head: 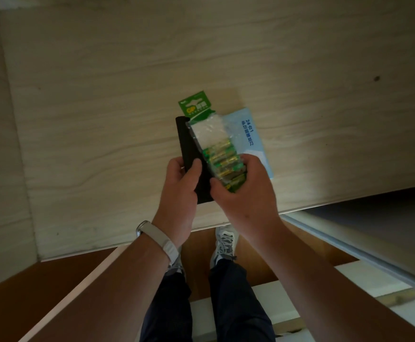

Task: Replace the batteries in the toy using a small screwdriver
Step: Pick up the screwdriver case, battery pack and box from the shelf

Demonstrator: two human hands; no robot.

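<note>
My left hand [180, 182] grips a long flat black object [189, 149], thumb across its top face. My right hand [244, 187] holds a green blister pack of batteries [216, 146] by its near end, thumb on the left edge and fingers curled over the right. The pack lies over the black object, its green card header pointing away from me. Several gold and green batteries show through the clear plastic. Under both lies a light blue box [249, 134] with blue print, resting on the table. No screwdriver is visible on its own.
A pale wood-grain table [102, 119] fills most of the view, its near edge just below my hands. A side panel rises at the left. Below are my legs, grey shoes [225, 243] and brown floor, with white boards at the lower right.
</note>
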